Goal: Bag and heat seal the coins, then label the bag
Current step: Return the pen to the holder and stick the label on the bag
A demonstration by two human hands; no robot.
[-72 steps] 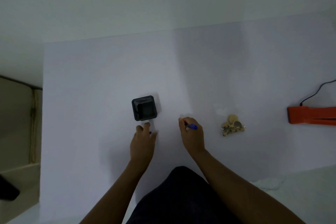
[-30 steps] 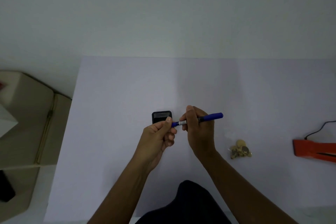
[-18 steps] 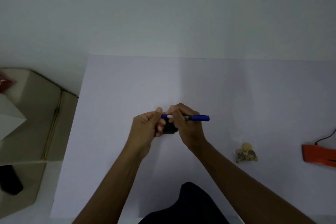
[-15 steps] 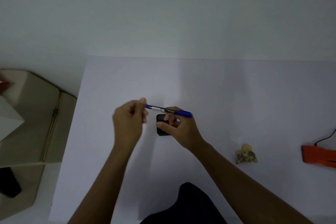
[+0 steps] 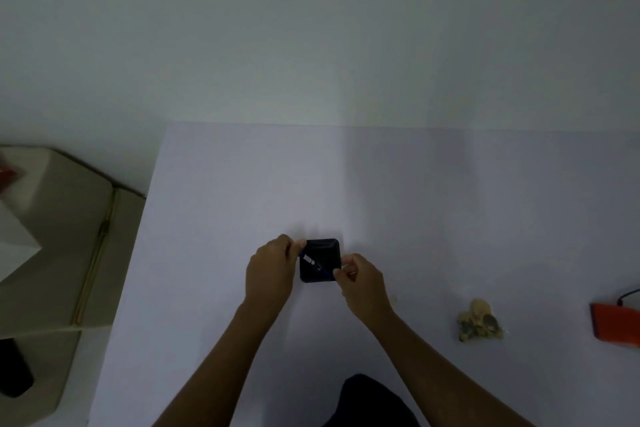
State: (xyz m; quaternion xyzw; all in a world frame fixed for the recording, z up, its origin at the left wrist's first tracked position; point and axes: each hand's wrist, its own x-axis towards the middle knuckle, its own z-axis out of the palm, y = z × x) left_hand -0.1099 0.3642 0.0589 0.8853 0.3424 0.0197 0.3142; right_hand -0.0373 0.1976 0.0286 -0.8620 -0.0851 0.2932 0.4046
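A small clear bag of coins lies on the white table to the right of my hands. Between my hands a blue pen slants over a black square tray. My left hand pinches the pen's upper left end. At the lower right end, my right hand grips the barrel. Whether a cap sits on the pen, I cannot tell. An orange heat sealer with a black cord lies at the right edge, cut off by the frame.
The white table ends on the left, where beige furniture stands. A black object sits low at the far left. A pale wall rises behind the table. My dark clothing shows at the bottom.
My right hand lifted the pen from the table and my left hand joined it at the tip. Both hands, briefly pulled apart, are now lowered over the black tray with the pen between them.
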